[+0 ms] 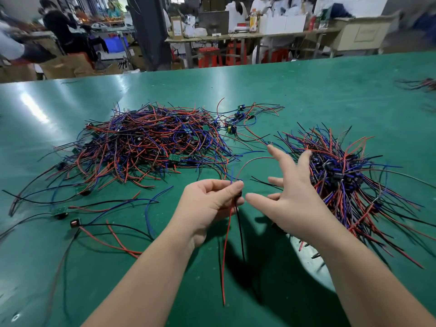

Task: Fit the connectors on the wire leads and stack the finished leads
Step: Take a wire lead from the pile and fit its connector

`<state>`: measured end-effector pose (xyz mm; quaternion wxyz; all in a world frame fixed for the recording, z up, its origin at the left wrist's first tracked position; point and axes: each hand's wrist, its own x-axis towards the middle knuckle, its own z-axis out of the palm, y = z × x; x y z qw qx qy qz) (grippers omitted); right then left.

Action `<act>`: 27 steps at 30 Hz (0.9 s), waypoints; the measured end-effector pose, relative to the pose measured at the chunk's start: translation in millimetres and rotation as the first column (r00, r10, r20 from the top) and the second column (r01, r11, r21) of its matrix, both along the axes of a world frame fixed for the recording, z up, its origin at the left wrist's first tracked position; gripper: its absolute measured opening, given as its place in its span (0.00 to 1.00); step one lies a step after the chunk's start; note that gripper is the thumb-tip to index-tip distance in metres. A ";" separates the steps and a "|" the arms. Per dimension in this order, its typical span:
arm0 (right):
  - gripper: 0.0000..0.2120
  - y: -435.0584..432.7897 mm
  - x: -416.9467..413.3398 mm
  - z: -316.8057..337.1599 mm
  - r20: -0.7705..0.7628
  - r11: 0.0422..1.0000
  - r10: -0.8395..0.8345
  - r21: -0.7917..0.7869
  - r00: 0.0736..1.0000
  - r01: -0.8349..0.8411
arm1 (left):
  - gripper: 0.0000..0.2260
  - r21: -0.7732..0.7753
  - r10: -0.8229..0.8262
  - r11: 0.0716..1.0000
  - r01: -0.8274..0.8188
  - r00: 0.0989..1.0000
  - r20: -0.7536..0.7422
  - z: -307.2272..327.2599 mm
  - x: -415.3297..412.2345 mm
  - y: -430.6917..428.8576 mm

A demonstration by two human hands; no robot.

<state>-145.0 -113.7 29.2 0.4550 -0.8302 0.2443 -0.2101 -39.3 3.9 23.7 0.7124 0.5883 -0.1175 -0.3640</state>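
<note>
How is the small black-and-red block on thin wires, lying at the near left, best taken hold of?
Pinch the small black-and-red block itself from above, across its sides: it looks rigid and lies apart from the pile, while its wires trail limply right.

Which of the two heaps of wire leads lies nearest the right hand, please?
The fanned heap of red, blue and black wire leads at right: the right hand reaches its edge; the tangled heap lies farther left.

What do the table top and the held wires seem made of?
Table top: probably a smooth green rubber or vinyl mat, judging by its soft glare. Wires pinched by the left hand: likely red and black plastic coating, bending limply; core unseen.
</note>
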 end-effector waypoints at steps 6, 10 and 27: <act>0.18 8.8 0.5 5.7 0.095 0.966 0.142 -0.231 0.985 -0.117 | 0.15 -0.031 -0.067 0.997 0.069 0.996 0.063 -1.2 2.0 1.9; 0.10 8.7 1.2 6.7 0.190 0.972 0.050 -0.236 0.981 -0.004 | 0.15 -0.059 -0.183 0.981 0.187 0.981 0.061 1.8 -1.0 1.9; 0.30 -31.9 -21.9 25.2 0.181 0.786 -0.505 -0.306 0.844 0.536 | 0.10 0.648 -0.308 0.495 -0.580 0.580 0.754 -20.7 89.4 52.5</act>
